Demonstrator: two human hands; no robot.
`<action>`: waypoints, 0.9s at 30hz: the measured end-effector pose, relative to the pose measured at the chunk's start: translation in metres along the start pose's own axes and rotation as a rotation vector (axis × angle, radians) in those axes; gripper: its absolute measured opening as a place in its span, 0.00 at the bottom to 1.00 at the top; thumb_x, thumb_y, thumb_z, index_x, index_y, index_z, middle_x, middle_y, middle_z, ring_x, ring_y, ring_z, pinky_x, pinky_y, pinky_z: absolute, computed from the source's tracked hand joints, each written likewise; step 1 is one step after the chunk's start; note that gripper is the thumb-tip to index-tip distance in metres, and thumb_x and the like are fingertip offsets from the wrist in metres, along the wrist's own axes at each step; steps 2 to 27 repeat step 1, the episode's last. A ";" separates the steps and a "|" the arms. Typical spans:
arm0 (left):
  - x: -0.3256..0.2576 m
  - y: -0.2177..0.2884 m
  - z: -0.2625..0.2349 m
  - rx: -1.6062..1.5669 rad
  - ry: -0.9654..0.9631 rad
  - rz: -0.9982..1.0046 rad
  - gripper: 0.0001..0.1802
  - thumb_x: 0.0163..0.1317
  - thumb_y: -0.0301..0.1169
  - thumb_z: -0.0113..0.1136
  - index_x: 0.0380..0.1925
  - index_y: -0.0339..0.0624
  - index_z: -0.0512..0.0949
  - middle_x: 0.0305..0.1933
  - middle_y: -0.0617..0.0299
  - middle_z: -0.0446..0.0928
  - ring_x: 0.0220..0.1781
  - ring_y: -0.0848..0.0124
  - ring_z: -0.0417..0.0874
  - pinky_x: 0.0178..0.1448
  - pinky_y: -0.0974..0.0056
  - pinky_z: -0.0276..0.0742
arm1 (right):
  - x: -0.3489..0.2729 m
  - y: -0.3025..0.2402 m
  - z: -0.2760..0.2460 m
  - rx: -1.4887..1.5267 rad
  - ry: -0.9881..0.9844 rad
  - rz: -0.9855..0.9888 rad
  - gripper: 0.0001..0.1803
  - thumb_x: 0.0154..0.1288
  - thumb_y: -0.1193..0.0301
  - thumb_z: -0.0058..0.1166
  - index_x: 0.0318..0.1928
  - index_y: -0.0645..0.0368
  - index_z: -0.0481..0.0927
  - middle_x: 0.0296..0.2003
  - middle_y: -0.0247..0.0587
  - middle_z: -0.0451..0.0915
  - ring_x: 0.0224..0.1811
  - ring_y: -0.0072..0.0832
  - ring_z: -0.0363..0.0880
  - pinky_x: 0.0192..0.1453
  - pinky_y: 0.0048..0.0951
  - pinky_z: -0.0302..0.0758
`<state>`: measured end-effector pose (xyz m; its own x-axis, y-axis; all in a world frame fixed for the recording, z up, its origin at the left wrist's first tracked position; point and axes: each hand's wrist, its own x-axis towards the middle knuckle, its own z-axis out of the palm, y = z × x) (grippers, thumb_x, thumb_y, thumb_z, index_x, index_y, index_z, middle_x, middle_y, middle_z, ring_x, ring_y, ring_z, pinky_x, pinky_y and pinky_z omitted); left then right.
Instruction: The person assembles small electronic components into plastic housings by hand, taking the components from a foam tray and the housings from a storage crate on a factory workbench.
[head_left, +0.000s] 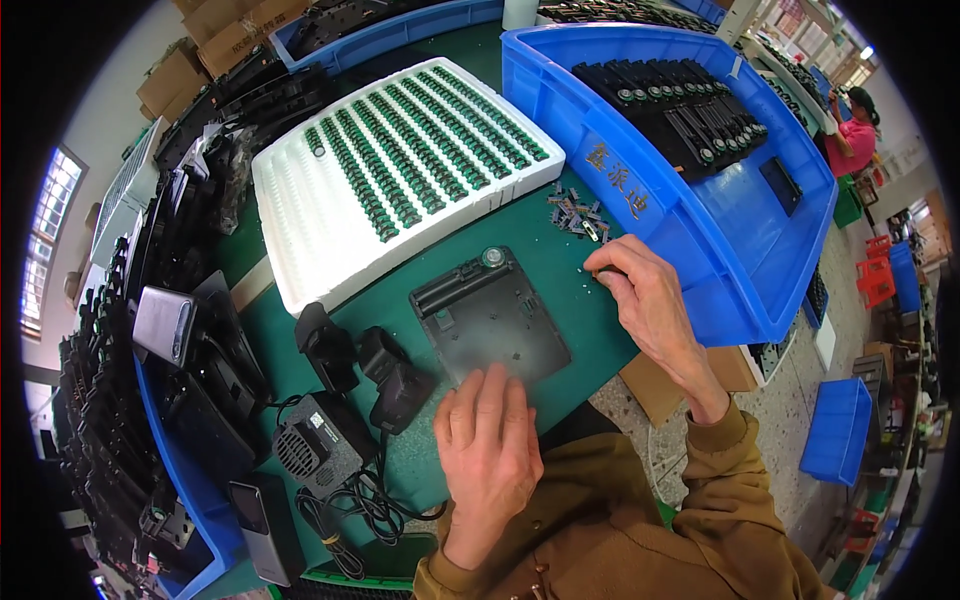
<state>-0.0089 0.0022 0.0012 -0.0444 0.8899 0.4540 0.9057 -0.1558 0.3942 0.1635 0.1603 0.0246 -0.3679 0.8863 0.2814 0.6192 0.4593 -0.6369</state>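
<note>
A flat black plastic housing (500, 318) lies on the green work mat in front of me, with a round metal part at its far corner. My left hand (488, 450) rests at its near edge, fingers stretched out and touching it. To the right of the housing, just above the mat, my right hand (652, 305) is closed in a pinch. Between its thumb and forefinger is perhaps something small and dark, mostly hidden. Just beyond that hand lies a loose pile of small grey parts (575, 212).
A white foam tray (290, 235) holds rows of small green boards. At right stands a blue bin (650, 215) with black housings inside. Black stands (400, 385), a grey-black vented device (325, 440) and coiled cables (335, 535) sit at left. A person (852, 135) is far right.
</note>
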 end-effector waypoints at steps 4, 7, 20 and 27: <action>-0.001 0.000 0.000 0.000 0.001 0.001 0.20 0.51 0.24 0.67 0.47 0.33 0.82 0.59 0.50 0.77 0.60 0.50 0.76 0.61 0.47 0.72 | 0.000 0.000 0.000 0.001 -0.002 -0.001 0.07 0.63 0.85 0.53 0.41 0.66 0.79 0.38 0.45 0.78 0.38 0.36 0.81 0.42 0.33 0.75; -0.001 0.000 0.000 0.000 0.001 0.001 0.20 0.51 0.24 0.67 0.47 0.33 0.82 0.59 0.50 0.77 0.60 0.50 0.76 0.61 0.47 0.72 | 0.000 0.000 0.000 0.001 -0.002 -0.001 0.07 0.63 0.85 0.53 0.41 0.66 0.79 0.38 0.45 0.78 0.38 0.36 0.81 0.42 0.33 0.75; -0.001 0.000 0.000 0.000 0.001 0.001 0.20 0.51 0.24 0.67 0.47 0.33 0.82 0.59 0.50 0.77 0.60 0.50 0.76 0.61 0.47 0.72 | 0.000 0.000 0.000 0.001 -0.002 -0.001 0.07 0.63 0.85 0.53 0.41 0.66 0.79 0.38 0.45 0.78 0.38 0.36 0.81 0.42 0.33 0.75; -0.001 0.000 0.000 0.000 0.001 0.001 0.20 0.51 0.24 0.67 0.47 0.33 0.82 0.59 0.50 0.77 0.60 0.50 0.76 0.61 0.47 0.72 | 0.000 0.000 0.000 0.001 -0.002 -0.001 0.07 0.63 0.85 0.53 0.41 0.66 0.79 0.38 0.45 0.78 0.38 0.36 0.81 0.42 0.33 0.75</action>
